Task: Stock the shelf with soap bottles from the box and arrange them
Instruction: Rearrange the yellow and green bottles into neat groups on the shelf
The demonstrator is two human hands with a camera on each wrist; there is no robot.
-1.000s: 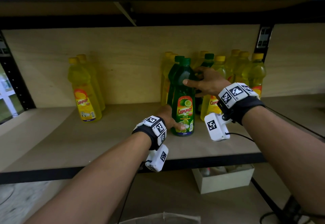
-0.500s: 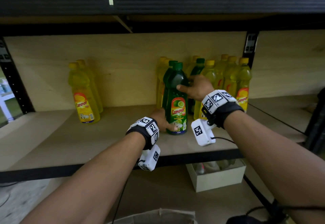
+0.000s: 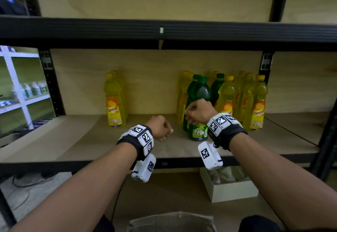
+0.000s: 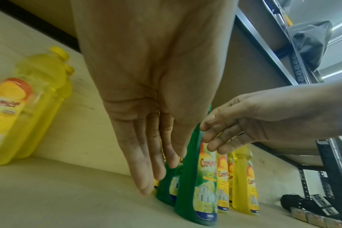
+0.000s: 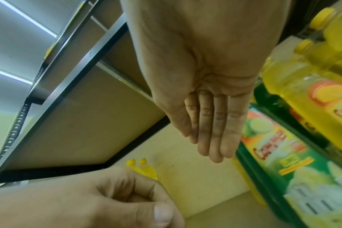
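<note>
A green soap bottle (image 3: 202,91) (image 4: 193,185) (image 5: 283,162) stands upright near the front of the wooden shelf (image 3: 73,140), with a second green one close behind it. My right hand (image 3: 191,115) (image 5: 211,138) hovers just in front of its shoulder, fingers relaxed and holding nothing. My left hand (image 3: 168,131) (image 4: 152,169) hangs over the shelf to the left of the bottle, loosely curled and empty. Several yellow bottles (image 3: 255,104) crowd to the right and behind. Two more yellow bottles (image 3: 114,102) stand apart on the left.
The rim of a cardboard box (image 3: 171,220) shows at the bottom edge between my arms. A small white box (image 3: 231,189) sits under the shelf on the right. Black uprights (image 3: 266,64) and an upper shelf beam (image 3: 164,31) frame the bay.
Both hands have let go of the front green bottle and drawn back towards me. The bottle stays standing. My head has pulled back and tilted up.
</note>
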